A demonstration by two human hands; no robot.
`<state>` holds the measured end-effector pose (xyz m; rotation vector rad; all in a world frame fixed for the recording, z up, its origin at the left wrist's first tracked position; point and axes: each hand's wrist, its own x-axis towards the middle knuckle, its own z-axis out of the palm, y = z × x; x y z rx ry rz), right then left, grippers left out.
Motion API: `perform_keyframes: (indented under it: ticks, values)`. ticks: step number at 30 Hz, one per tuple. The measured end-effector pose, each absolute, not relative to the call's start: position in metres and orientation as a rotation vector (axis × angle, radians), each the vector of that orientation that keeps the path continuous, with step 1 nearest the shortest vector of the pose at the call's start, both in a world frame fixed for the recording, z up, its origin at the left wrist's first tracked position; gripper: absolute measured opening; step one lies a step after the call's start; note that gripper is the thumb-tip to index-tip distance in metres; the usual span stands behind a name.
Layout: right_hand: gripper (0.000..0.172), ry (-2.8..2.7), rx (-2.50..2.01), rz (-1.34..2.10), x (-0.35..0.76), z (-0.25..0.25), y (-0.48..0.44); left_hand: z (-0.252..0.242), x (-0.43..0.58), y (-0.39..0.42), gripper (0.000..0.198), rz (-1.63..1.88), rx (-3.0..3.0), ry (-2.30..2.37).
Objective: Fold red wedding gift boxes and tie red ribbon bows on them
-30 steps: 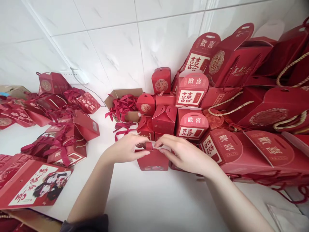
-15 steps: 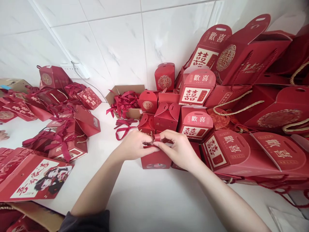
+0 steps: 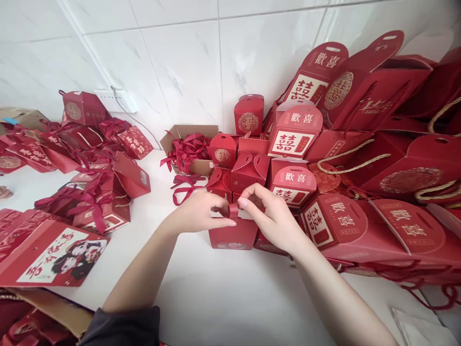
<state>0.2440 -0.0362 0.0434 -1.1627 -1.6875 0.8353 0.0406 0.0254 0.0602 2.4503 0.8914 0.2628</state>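
Observation:
A small red gift box [image 3: 230, 236] stands on the white table in front of me, with a cut-out window low on its near face. Just above its top edge is a short loop of red ribbon [image 3: 234, 211]. My left hand [image 3: 198, 211] holds the ribbon from the left, thumb stretched along below it and fingers curled behind. From the right, my right hand [image 3: 268, 216] pinches the ribbon's other side between thumb and index finger. How the ribbon joins the box is hidden by my fingers.
Behind the box, an open cardboard box [image 3: 198, 167] holds dark red ribbons. Many red gift boxes [image 3: 338, 221] are stacked on the right. Ribboned boxes [image 3: 103, 211] and a printed red bag [image 3: 54, 257] lie left. Part of another person's hand [image 3: 5, 192] shows at the far left edge.
My hands have drawn slightly apart, and the ribbon loop between them shows more. My right fingers have lifted a little. The view has shifted slightly.

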Motion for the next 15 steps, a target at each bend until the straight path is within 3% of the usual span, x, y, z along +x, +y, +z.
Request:
perform_keyframes:
  ticks: [7, 11, 15]
  values:
    - [0.016, -1.768, -1.175, 0.563, 0.257, 0.054, -0.048, 0.066, 0.033, 0.018, 0.019, 0.39, 2.689, 0.623]
    - [0.014, -1.75, -1.162, 0.481, 0.264, 0.058, -0.056, 0.088, 0.004, 0.016, 0.034, 0.471, 2.587, 1.041]
    - [0.013, -1.724, -1.175, 0.411, 0.271, 0.06, -0.061, 0.107, -0.038, 0.016, 0.039, 0.828, 2.27, 1.597]
